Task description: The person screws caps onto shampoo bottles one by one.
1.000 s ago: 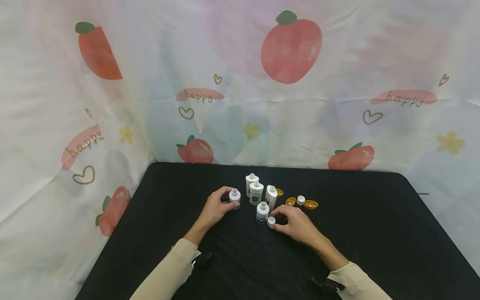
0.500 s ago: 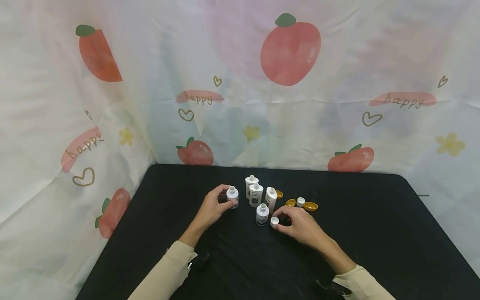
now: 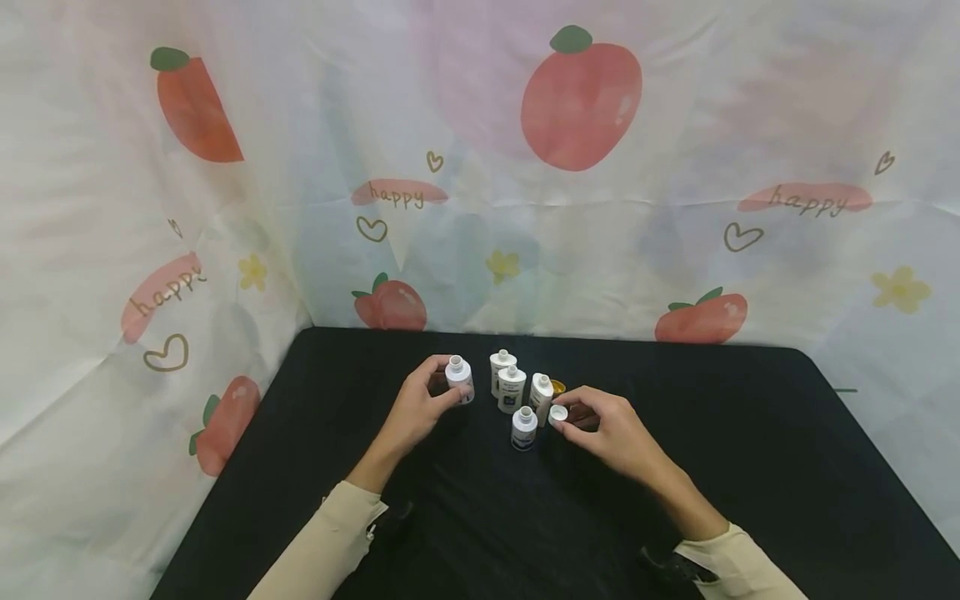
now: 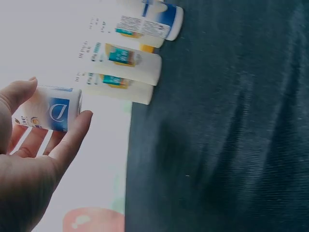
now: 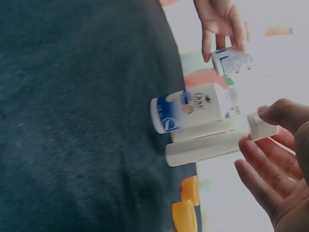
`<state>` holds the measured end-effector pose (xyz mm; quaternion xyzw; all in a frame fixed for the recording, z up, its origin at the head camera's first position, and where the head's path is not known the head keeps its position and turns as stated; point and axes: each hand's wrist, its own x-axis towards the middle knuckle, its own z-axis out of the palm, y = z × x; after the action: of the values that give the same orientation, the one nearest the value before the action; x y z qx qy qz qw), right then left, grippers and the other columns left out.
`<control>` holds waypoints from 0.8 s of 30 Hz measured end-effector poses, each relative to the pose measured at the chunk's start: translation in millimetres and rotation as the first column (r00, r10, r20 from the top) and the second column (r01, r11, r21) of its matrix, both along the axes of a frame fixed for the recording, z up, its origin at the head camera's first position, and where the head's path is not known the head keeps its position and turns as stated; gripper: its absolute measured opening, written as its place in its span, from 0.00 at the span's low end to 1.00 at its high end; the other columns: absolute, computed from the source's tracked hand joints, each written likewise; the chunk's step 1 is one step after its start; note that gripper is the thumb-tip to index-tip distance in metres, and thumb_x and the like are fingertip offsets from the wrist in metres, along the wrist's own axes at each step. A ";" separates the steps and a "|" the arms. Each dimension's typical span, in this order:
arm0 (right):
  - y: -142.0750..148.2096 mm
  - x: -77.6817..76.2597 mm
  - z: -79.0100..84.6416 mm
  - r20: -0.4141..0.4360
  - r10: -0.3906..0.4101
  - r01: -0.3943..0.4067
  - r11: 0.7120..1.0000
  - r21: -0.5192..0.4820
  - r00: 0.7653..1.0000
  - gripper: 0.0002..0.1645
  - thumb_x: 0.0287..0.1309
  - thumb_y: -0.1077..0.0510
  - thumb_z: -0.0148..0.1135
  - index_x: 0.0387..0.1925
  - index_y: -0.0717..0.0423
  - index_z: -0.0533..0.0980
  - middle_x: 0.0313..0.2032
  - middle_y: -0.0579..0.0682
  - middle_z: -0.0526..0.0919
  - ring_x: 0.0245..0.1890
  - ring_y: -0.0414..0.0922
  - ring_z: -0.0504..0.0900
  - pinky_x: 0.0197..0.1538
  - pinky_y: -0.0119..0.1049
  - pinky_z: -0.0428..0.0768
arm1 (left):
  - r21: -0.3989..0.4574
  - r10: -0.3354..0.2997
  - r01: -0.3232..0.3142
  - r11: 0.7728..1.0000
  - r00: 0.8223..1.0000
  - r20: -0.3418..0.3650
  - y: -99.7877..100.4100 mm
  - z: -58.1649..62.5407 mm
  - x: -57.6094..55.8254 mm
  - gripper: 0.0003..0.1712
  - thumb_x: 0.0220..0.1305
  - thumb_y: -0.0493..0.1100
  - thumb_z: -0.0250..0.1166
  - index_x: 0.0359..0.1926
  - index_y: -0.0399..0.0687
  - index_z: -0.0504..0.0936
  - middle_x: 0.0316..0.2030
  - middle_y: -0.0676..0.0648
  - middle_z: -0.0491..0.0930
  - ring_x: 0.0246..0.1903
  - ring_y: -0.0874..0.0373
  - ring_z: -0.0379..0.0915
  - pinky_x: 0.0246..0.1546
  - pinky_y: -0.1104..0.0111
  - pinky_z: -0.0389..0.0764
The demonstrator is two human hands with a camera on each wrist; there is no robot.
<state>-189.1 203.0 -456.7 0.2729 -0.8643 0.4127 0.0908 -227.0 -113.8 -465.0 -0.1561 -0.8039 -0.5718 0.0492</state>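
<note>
My left hand (image 3: 412, 408) holds a small white and blue bottle (image 3: 459, 379) between thumb and fingers, its neck bare of any cap. In the left wrist view the bottle's blue label (image 4: 59, 114) faces the camera. A white screw cap (image 3: 558, 414) is pinched between the thumb and fingers of my right hand (image 3: 622, 433); in the right wrist view this cap (image 5: 261, 126) is apart from every bottle. A matching small bottle (image 3: 524, 429) stands uncapped on the black table, just left of the right hand. Behind it stand three taller white bottles (image 3: 512, 390), also uncapped.
A dark cloth covers the table (image 3: 480, 517). One orange cap (image 3: 558, 387) shows beside the tall bottles; the right wrist view has two orange caps (image 5: 184, 216) near the table's edge. A fruit-printed curtain (image 3: 480, 242) hangs behind and at the sides.
My left hand has raised its bottle and drawn it slightly left. The right hand has lifted the white cap up and rightward, now covering the other white cap and some orange caps.
</note>
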 end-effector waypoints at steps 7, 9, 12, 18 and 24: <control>-2.2 -1.6 15.3 0.078 -0.005 0.015 0.992 -0.123 0.997 0.15 0.59 0.60 0.74 0.47 0.49 0.83 0.44 0.45 0.86 0.41 0.41 0.87 0.42 0.32 0.86 | 0.039 -0.013 0.015 0.999 0.999 -0.049 1.0 17.0 2.9 0.24 0.61 0.37 0.74 0.57 0.45 0.79 0.51 0.45 0.81 0.51 0.48 0.79 0.48 0.54 0.82; -3.8 -2.2 20.4 0.080 0.005 0.007 0.989 -0.146 0.997 0.16 0.59 0.60 0.74 0.48 0.49 0.83 0.44 0.44 0.86 0.41 0.41 0.88 0.42 0.31 0.85 | 0.045 -0.020 0.023 0.999 0.998 -0.059 1.5 21.3 4.3 0.24 0.61 0.36 0.74 0.58 0.44 0.79 0.51 0.44 0.81 0.51 0.46 0.79 0.48 0.53 0.82; -6.0 -3.3 27.4 0.062 0.019 -0.009 0.987 -0.158 0.998 0.17 0.58 0.61 0.74 0.50 0.50 0.83 0.45 0.45 0.85 0.41 0.41 0.88 0.43 0.32 0.86 | 0.035 -0.021 0.023 0.999 0.997 -0.071 2.8 26.8 6.1 0.25 0.60 0.37 0.75 0.58 0.44 0.80 0.50 0.45 0.82 0.51 0.45 0.80 0.48 0.56 0.82; -10.8 -4.8 39.5 0.073 0.028 -0.014 0.985 -0.175 0.997 0.19 0.59 0.62 0.73 0.51 0.50 0.82 0.45 0.46 0.86 0.40 0.41 0.88 0.39 0.36 0.86 | 0.038 -0.031 0.035 0.999 0.994 -0.104 5.8 36.0 9.5 0.25 0.59 0.36 0.75 0.57 0.43 0.80 0.49 0.45 0.83 0.48 0.49 0.81 0.47 0.54 0.82; -13.0 -6.7 47.0 0.090 0.022 -0.005 0.983 -0.183 0.996 0.20 0.59 0.65 0.72 0.52 0.51 0.80 0.44 0.48 0.85 0.38 0.41 0.88 0.32 0.37 0.85 | 0.034 -0.041 0.045 0.998 0.994 -0.106 9.4 45.3 14.4 0.26 0.59 0.37 0.76 0.59 0.43 0.79 0.49 0.44 0.83 0.48 0.51 0.81 0.51 0.48 0.79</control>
<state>-195.8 189.9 -409.6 0.2502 -0.8241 0.5030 0.0729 -212.6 -104.4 -419.7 -0.2022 -0.7861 -0.5783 0.0820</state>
